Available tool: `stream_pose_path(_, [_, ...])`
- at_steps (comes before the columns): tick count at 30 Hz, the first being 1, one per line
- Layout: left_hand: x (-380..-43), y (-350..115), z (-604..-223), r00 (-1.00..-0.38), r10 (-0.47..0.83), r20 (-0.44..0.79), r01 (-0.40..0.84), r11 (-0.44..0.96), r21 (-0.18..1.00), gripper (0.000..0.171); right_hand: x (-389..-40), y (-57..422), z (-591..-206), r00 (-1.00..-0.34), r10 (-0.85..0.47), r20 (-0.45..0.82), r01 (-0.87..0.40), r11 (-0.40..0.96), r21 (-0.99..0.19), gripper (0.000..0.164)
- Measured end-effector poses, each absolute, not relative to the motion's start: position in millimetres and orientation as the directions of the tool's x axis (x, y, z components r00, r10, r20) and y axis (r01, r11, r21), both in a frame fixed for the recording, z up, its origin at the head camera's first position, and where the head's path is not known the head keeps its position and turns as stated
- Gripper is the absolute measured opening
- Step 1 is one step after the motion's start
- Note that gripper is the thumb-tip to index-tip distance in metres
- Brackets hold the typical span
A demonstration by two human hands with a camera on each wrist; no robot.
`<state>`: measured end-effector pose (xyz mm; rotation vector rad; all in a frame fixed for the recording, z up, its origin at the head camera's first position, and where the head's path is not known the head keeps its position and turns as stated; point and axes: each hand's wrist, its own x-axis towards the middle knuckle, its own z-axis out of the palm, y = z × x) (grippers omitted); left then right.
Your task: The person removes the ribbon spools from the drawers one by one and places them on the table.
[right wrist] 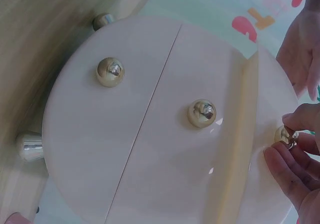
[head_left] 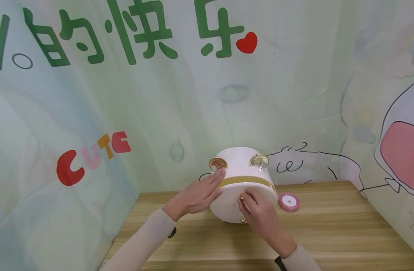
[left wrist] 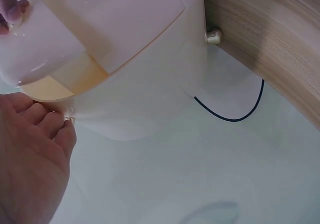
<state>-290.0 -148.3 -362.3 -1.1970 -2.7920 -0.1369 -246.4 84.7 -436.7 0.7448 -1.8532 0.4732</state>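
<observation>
A white rounded cabinet has gold ball knobs, two gold ear-shaped pieces on top and short gold feet. In the right wrist view, its top drawer stands a little out from the middle drawer. My right hand pinches the top drawer's knob between thumb and fingers. The middle knob and the lower knob are untouched. My left hand rests against the cabinet's upper left side, fingers extended near the left ear piece. Its fingertips are partly hidden in the left wrist view.
A pink ribbon roll with a white centre lies right of the cabinet on the wood-grain table. Behind the table hangs a printed cloth backdrop, close to the cabinet's back.
</observation>
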Motion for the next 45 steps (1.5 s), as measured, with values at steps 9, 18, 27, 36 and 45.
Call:
stream_pose_path(9, [-290.6,-147.8,-364.2,-0.682,0.717,0.143,0.729,0.682,0.054,0.062,-259.4,83.6,-433.2,-0.348,-0.28,0.895,-0.653,0.758,-0.016,0.024])
stream_pose_path(18, [-289.9,-147.8,-365.5,-0.694,0.707,0.138,0.717,0.696,0.041,0.063,-266.3,81.5,-433.1,-0.365,-0.257,0.895,-0.647,0.761,-0.046,0.022])
stream_pose_path(27, [-289.7,-146.8,-365.0,-0.693,0.709,0.129,0.718,0.695,0.041,0.064,-269.3,81.5,-437.1,-0.353,-0.254,0.9,-0.655,0.754,-0.044,0.023])
stream_pose_path(36, [-290.3,-146.7,-366.4,-0.699,0.704,0.126,0.712,0.702,0.03,0.064,-272.9,82.4,-441.3,-0.329,-0.255,0.909,-0.675,0.737,-0.037,0.025])
stream_pose_path(45, [-290.3,-146.1,-366.0,-0.692,0.71,0.132,0.718,0.696,0.024,0.064,-267.3,85.8,-445.5,-0.374,-0.258,0.891,-0.683,0.727,-0.076,0.035])
